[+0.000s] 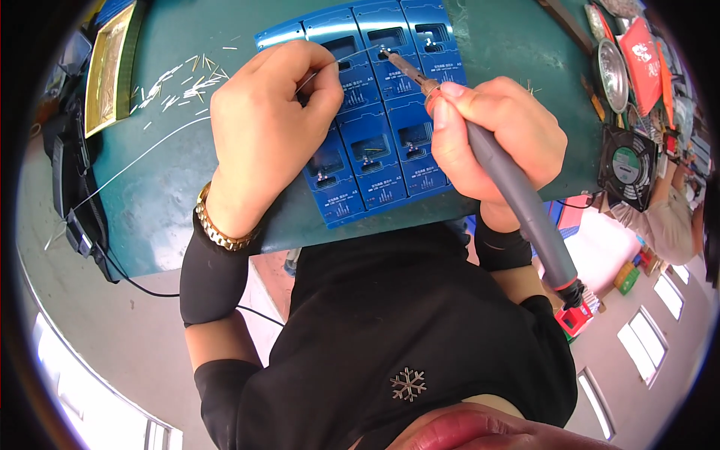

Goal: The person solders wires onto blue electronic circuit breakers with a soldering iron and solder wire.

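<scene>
A blue panel of circuit boards (390,112), split into several sections with dark cutouts, lies on the green table mat. My right hand (499,139) grips a soldering iron (517,187), its tip on a joint at the edge of a cutout in the far row. In my left hand (274,124) a thin strand of solder wire (154,150) is pinched between thumb and forefinger. One end of the wire reaches to the iron's tip; the rest trails off to the left over the table. My left hand hovers over the left part of the panel and hides some of it.
Clipped pins (184,86) are scattered left of the panel, beside a yellow-framed tray (112,71). A black fan (628,166), a round metal dish (612,75) and a red packet (643,64) sit at the right. Black equipment (71,180) lines the left edge.
</scene>
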Demonstrator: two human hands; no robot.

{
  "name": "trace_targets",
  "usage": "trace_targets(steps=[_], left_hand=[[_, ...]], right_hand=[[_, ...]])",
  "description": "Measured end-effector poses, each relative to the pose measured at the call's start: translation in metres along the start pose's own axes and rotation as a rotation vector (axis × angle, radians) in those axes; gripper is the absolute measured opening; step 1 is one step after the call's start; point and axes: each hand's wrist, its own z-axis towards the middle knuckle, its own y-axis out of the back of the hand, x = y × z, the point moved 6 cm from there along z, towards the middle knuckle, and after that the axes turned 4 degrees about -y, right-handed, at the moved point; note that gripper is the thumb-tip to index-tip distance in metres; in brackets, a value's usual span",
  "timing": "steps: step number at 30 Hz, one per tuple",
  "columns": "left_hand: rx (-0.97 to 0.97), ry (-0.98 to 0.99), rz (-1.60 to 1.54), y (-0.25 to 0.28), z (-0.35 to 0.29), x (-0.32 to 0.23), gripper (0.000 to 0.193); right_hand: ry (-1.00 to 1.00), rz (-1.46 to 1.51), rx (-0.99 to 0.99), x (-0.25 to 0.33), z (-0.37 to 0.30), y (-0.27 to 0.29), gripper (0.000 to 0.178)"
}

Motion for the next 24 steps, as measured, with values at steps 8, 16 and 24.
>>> trace_targets(steps=[8,16,24], left_hand=[[-0.021,-0.02,-0.05,-0.008,0.0,-0.005,0.008],[-0.006,-0.06,0.027,-0.009,0.001,-0.006,0.007],[-0.007,-0.072,0.023,-0.01,0.004,-0.008,0.006]], right_hand=[[-0.147,0.025,-0.058,-0.007,0.001,0.014,0.013],[-0.071,0.069,-0.035,-0.006,0.001,0.005,0.014],[-0.004,-0.032,0.102,0.002,0.003,0.005,0.009]])
